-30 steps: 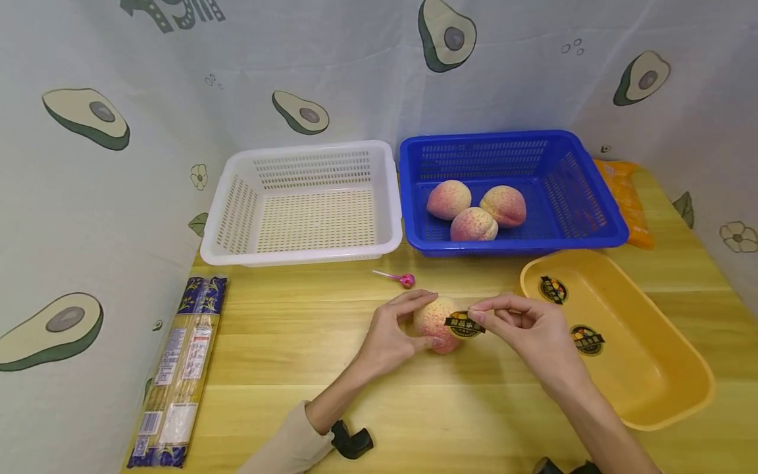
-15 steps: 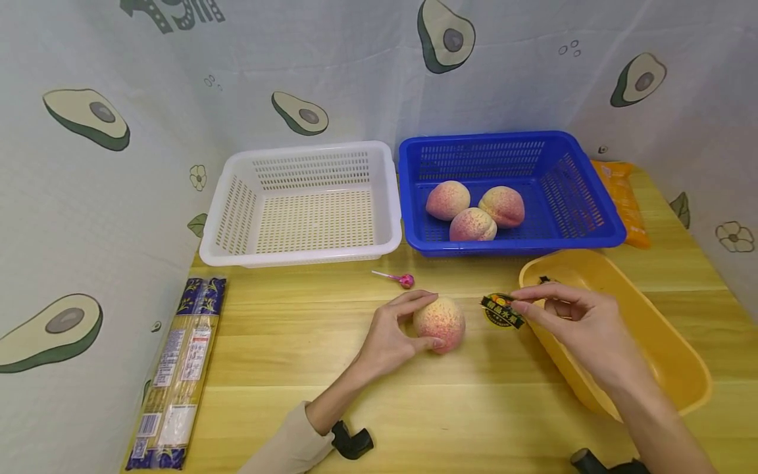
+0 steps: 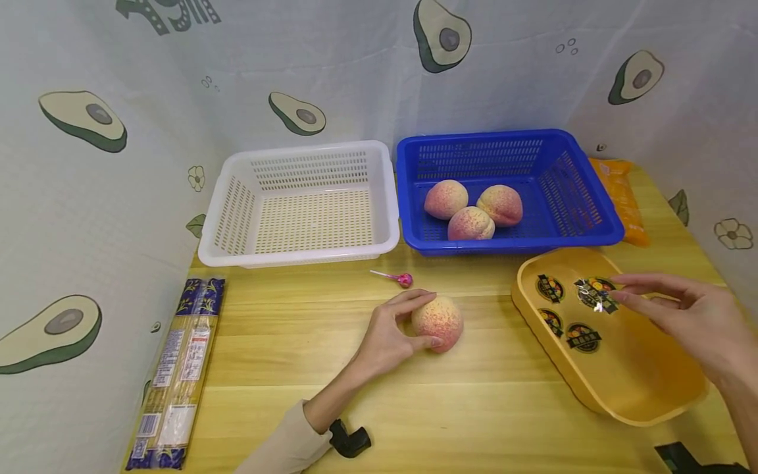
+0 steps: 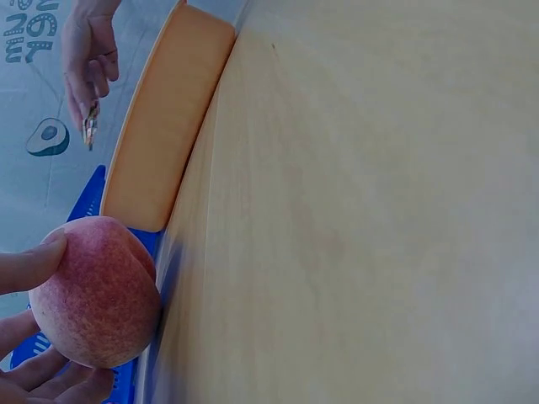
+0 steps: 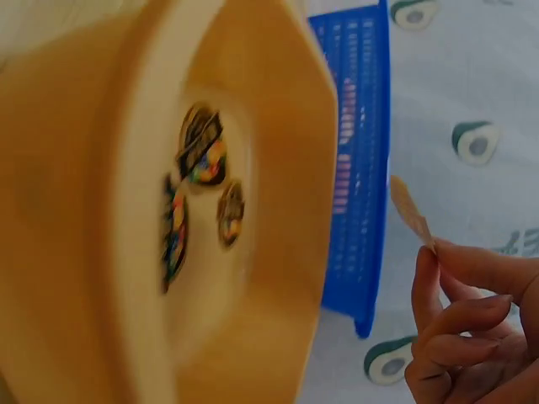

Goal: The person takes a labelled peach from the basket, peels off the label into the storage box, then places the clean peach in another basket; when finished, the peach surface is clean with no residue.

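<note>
My left hand [image 3: 387, 332] grips a pink and cream peach [image 3: 438, 322] on the table, thumb on the near side and fingers round the far side. In the left wrist view the same peach [image 4: 97, 295] sits between thumb and fingers. Out to the right, my right hand [image 3: 693, 316] pinches a dark round sticker [image 3: 595, 294] with a banner and coloured fruit print, above the yellow bin [image 3: 527, 313]. Seen from the right wrist, the pinched sticker [image 5: 410, 210] is nearly edge-on. Inside the bin lie several like stickers, one of them a sticker [image 3: 583, 337] nearest me.
A blue basket [image 3: 509, 247] holding three peaches [image 3: 470, 224] stands at the back, beside a white basket [image 3: 299, 255]. A lollipop [image 3: 404, 280] lies in front of them. Noodle packets [image 3: 183, 368] lie at the left edge, an orange packet [image 3: 622, 201] behind the blue basket's right side.
My right hand has carried the sticker away from the peach, rightward to above the yellow bin. The left hand and its peach have stayed in place.
</note>
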Action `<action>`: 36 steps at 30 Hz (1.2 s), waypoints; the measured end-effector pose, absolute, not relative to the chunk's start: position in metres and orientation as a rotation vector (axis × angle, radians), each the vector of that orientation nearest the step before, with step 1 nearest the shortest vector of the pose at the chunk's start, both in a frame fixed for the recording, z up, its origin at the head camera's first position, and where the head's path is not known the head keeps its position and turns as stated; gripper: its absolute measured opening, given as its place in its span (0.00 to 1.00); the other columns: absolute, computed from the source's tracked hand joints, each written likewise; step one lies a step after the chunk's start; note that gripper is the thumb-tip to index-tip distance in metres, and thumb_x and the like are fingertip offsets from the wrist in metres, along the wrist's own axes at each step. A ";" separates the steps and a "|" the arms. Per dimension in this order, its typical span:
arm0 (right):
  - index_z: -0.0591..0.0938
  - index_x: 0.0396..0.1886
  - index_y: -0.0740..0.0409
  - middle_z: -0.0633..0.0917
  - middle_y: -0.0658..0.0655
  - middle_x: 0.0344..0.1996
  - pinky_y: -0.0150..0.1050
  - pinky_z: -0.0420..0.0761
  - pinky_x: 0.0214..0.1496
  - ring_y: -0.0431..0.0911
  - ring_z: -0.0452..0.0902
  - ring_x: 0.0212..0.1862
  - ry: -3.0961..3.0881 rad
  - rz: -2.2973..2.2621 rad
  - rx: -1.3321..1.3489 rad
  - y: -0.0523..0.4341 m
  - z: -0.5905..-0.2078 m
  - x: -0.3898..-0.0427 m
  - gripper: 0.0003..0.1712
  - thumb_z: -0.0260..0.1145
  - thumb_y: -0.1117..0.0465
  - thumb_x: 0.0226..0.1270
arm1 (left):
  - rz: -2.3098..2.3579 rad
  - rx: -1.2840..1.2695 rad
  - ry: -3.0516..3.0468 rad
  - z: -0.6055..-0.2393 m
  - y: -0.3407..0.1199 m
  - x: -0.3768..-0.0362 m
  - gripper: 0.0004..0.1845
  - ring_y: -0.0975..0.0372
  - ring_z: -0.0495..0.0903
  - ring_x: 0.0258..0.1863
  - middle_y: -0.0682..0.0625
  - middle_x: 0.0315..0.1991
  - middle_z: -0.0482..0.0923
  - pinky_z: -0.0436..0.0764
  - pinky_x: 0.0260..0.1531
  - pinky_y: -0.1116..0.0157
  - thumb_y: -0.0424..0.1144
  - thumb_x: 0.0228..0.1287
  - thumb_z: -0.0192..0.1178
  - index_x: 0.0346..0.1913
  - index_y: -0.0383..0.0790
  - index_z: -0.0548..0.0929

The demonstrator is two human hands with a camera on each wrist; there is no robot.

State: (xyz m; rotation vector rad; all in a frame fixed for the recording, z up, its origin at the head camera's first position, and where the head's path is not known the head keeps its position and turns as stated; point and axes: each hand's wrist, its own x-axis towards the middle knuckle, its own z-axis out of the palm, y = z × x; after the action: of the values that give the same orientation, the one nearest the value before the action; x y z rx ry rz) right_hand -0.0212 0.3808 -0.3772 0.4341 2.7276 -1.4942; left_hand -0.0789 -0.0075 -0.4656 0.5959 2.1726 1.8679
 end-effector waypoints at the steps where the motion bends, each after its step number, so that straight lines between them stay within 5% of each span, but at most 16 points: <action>1: 0.89 0.51 0.39 0.84 0.17 0.36 0.20 0.68 0.26 0.19 0.76 0.31 2.744 -1.474 0.440 0.385 -0.379 -0.021 0.12 0.68 0.60 0.74 | 1.868 0.598 2.174 -0.466 -0.007 -0.079 0.34 0.53 0.75 0.70 0.43 0.65 0.80 0.78 0.69 0.64 0.25 0.48 0.80 0.63 0.34 0.84; 5: 0.85 0.46 0.24 0.84 0.21 0.29 0.41 0.57 0.22 0.39 0.65 0.23 2.786 -1.371 0.463 0.394 -0.384 -0.022 0.15 0.67 0.57 0.76 | 1.865 0.603 2.184 -0.465 -0.007 -0.079 0.34 0.53 0.75 0.70 0.43 0.65 0.80 0.78 0.70 0.64 0.24 0.48 0.80 0.63 0.34 0.84; 10: 0.80 0.39 0.17 0.79 0.37 0.21 0.42 0.57 0.22 0.44 0.62 0.22 2.830 -1.171 0.439 0.400 -0.389 -0.026 0.17 0.61 0.54 0.80 | 1.864 0.597 2.186 -0.465 -0.007 -0.078 0.35 0.53 0.75 0.70 0.43 0.65 0.80 0.77 0.70 0.64 0.24 0.48 0.79 0.63 0.33 0.83; 14: 0.80 0.37 0.18 0.81 0.31 0.23 0.43 0.60 0.20 0.44 0.63 0.22 2.802 -1.097 0.425 0.406 -0.395 -0.029 0.19 0.58 0.54 0.82 | 1.862 0.592 2.187 -0.464 -0.007 -0.078 0.35 0.53 0.75 0.70 0.43 0.65 0.80 0.77 0.71 0.63 0.24 0.47 0.79 0.63 0.33 0.83; 17: 0.83 0.37 0.25 0.83 0.23 0.27 0.43 0.61 0.20 0.44 0.63 0.20 2.769 -1.104 0.405 0.410 -0.398 -0.032 0.15 0.59 0.54 0.82 | 1.862 0.590 2.187 -0.464 -0.007 -0.078 0.35 0.53 0.75 0.71 0.43 0.65 0.80 0.76 0.71 0.63 0.24 0.47 0.79 0.63 0.33 0.83; 20: 0.86 0.44 0.43 0.84 0.22 0.28 0.42 0.62 0.19 0.44 0.63 0.19 2.762 -1.096 0.394 0.412 -0.401 -0.034 0.09 0.60 0.53 0.81 | 1.861 0.587 2.188 -0.464 -0.007 -0.078 0.34 0.53 0.75 0.71 0.43 0.65 0.80 0.77 0.71 0.62 0.24 0.47 0.79 0.63 0.34 0.84; 25: 0.84 0.51 0.68 0.83 0.38 0.21 0.38 0.66 0.18 0.42 0.65 0.19 2.886 -0.818 0.448 0.411 -0.402 -0.036 0.20 0.62 0.53 0.79 | 1.861 0.588 2.193 -0.464 -0.007 -0.078 0.34 0.53 0.75 0.71 0.43 0.65 0.80 0.77 0.71 0.62 0.24 0.48 0.79 0.63 0.34 0.84; 28: 0.85 0.51 0.67 0.82 0.51 0.22 0.36 0.67 0.19 0.39 0.66 0.20 2.947 -0.678 0.480 0.411 -0.400 -0.038 0.22 0.64 0.50 0.78 | 1.858 0.592 2.198 -0.464 -0.007 -0.078 0.34 0.53 0.75 0.71 0.43 0.65 0.80 0.77 0.71 0.61 0.24 0.48 0.79 0.63 0.34 0.84; 32: 0.85 0.53 0.64 0.84 0.52 0.23 0.38 0.65 0.18 0.40 0.67 0.21 2.981 -0.690 0.436 0.412 -0.398 -0.042 0.25 0.63 0.45 0.78 | 1.851 0.599 2.207 -0.465 -0.007 -0.078 0.34 0.53 0.75 0.71 0.44 0.65 0.80 0.77 0.71 0.60 0.25 0.48 0.80 0.63 0.34 0.84; 36: 0.83 0.52 0.41 0.81 0.29 0.27 0.38 0.66 0.17 0.39 0.71 0.22 2.997 -0.908 0.342 0.414 -0.391 -0.046 0.10 0.63 0.47 0.78 | 1.847 0.602 2.210 -0.465 -0.007 -0.079 0.34 0.53 0.75 0.71 0.44 0.65 0.80 0.76 0.71 0.60 0.25 0.48 0.80 0.63 0.34 0.84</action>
State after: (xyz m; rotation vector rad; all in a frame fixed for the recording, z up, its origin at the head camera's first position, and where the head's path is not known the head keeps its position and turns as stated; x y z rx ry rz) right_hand -0.0460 0.4143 -0.3914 0.3416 2.9973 -0.9084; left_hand -0.0785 -0.0073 -0.4651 0.6023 2.2097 1.8465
